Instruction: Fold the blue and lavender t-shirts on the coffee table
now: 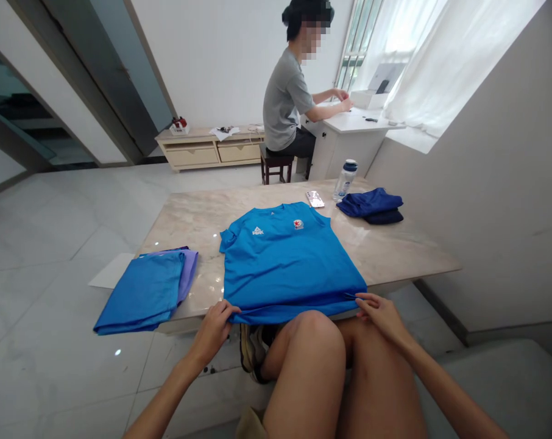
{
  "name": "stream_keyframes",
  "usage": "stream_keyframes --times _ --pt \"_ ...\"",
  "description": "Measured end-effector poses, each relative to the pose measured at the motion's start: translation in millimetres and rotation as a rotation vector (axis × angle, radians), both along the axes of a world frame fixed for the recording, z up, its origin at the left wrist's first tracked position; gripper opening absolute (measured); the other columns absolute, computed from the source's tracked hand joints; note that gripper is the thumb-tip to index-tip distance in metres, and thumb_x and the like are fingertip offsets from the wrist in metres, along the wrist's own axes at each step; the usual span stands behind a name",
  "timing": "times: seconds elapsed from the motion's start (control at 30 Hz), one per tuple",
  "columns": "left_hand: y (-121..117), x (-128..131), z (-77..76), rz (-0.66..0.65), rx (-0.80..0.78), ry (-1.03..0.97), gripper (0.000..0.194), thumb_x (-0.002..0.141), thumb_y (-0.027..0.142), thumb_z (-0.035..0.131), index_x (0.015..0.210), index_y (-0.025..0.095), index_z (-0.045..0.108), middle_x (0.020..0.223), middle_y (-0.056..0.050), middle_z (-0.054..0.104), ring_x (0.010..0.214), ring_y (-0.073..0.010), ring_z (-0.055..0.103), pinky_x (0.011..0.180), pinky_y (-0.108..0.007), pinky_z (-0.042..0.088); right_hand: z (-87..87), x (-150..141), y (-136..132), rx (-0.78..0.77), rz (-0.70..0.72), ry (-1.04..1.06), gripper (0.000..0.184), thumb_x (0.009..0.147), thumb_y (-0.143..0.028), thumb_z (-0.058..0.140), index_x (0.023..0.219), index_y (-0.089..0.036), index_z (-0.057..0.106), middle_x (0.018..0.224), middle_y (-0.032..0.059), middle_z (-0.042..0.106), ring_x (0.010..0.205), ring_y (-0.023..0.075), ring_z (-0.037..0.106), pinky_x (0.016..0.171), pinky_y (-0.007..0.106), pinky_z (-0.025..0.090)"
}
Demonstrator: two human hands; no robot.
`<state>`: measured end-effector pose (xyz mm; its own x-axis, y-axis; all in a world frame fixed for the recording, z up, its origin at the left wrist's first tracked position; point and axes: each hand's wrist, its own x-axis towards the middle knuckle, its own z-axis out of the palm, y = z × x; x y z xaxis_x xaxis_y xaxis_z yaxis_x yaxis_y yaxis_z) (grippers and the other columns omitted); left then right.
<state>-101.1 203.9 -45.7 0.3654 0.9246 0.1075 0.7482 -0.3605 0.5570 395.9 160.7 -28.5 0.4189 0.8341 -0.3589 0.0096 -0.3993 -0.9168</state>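
A blue T-shirt (280, 262) with a white logo and a red-and-white badge lies spread on the marble-patterned table (184, 213), its collar toward the far side. Its hem reaches the table's near edge, close to my knees. At the hem's left corner my left hand (219, 320) is closed, pinching the fabric. My right hand (379, 312) pinches the hem's right corner between thumb and fingers. Left of the shirt rests a stack of folded blue and purple clothes (143, 286), overhanging the near edge.
Dark blue folded clothing (371, 204), a water bottle (345, 180) and a phone (315, 199) occupy the table's far right. Beyond, a person in a grey shirt (285, 100) sits on a stool at a white desk (349, 119). A low wooden cabinet (191, 155) stands along the wall.
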Motion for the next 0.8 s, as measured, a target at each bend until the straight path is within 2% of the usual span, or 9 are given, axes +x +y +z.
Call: stream_keyframes --times 0.07,0.13,0.3,0.4,0.5,0.57,0.63,0.7,0.8 --pt "-5 -4 0.4 -0.026 0.008 0.041 0.037 0.088 0.007 0.053 0.107 0.026 0.078 0.112 -0.010 0.078 0.106 -0.0298 0.072 0.098 -0.046 0.058 4.9 -2 -2 0.003 0.046 -0.048 0.021 0.067 -0.034 0.087 0.086 -0.024 0.083 0.072 0.0075 0.081 0.061 0.0274 0.079 0.048 0.030 0.062" --pt "-3 -5 8.2 -0.020 0.017 0.059 0.034 0.087 0.006 0.053 0.104 0.026 0.074 0.115 -0.009 0.079 0.108 -0.0305 0.072 0.099 -0.046 0.057 17.4 -5 -1 0.033 0.069 -0.087 0.018 0.069 -0.034 0.088 0.083 -0.025 0.083 0.075 0.0080 0.082 0.066 0.0294 0.082 0.049 0.030 0.062" --pt "10 2 55.4 0.073 0.080 0.106 0.038 0.082 0.003 0.052 0.106 0.025 0.071 0.108 -0.008 0.079 0.105 -0.0308 0.072 0.097 -0.043 0.055 63.4 -6 2 0.140 0.071 -0.198 0.014 0.075 -0.034 0.087 0.083 -0.024 0.081 0.073 0.0067 0.081 0.068 0.0288 0.081 0.050 0.029 0.058" --pt "4 1 79.6 0.026 0.041 0.115 0.034 0.081 0.009 0.058 0.107 0.025 0.074 0.114 -0.009 0.079 0.115 -0.0319 0.071 0.104 -0.045 0.053 78.6 4 -7 0.143 0.154 -0.439 0.010 0.083 -0.032 0.081 0.085 -0.023 0.082 0.076 0.0057 0.082 0.070 0.0270 0.080 0.059 0.029 0.058" --pt "-8 -6 87.0 -0.153 -0.218 0.146 0.029 0.077 0.025 0.073 0.105 0.025 0.079 0.118 -0.009 0.081 0.119 -0.0335 0.071 0.107 -0.044 0.055 76.2 21 -19 0.057 0.304 -0.882 0.010 0.089 -0.030 0.077 0.086 -0.023 0.083 0.095 0.0097 0.085 0.090 0.0302 0.081 0.072 0.030 0.056" --pt "-12 -9 85.9 -0.207 -0.322 0.153 0.029 0.081 0.037 0.075 0.106 0.025 0.081 0.122 -0.010 0.081 0.118 -0.0335 0.073 0.107 -0.043 0.055 69.1 30 -22 -0.026 0.385 -1.060 0.014 0.094 -0.030 0.073 0.091 -0.022 0.084 0.111 0.0128 0.083 0.102 0.0314 0.079 0.076 0.030 0.054" --pt "-8 -8 83.6 -0.171 -0.298 0.150 0.033 0.091 0.045 0.066 0.111 0.023 0.080 0.126 -0.012 0.080 0.120 -0.0328 0.073 0.109 -0.042 0.054 61.7 35 -17 -0.065 0.450 -1.099 0.020 0.100 -0.029 0.066 0.101 -0.020 0.084 0.120 0.0143 0.081 0.107 0.0297 0.078 0.080 0.030 0.053" --pt "4 -1 80.6 -0.108 -0.239 0.173 0.036 0.098 0.044 0.056 0.115 0.022 0.079 0.127 -0.013 0.080 0.121 -0.0316 0.074 0.110 -0.042 0.054 54.9 33 -4 -0.044 0.513 -1.087 0.027 0.105 -0.028 0.059 0.113 -0.018 0.083 0.125 0.0153 0.079 0.111 0.0278 0.077 0.088 0.030 0.054" --pt "27 18 71.1 -0.047 -0.196 0.217 0.036 0.102 0.040 0.052 0.117 0.021 0.079 0.127 -0.013 0.081 0.118 -0.0301 0.075 0.107 -0.040 0.057 41.5 15 25 0.036 0.611 -1.075 0.041 0.107 -0.026 0.053 0.139 -0.013 0.075 0.140 0.0193 0.074 0.122 0.0296 0.074 0.105 0.036 0.054"
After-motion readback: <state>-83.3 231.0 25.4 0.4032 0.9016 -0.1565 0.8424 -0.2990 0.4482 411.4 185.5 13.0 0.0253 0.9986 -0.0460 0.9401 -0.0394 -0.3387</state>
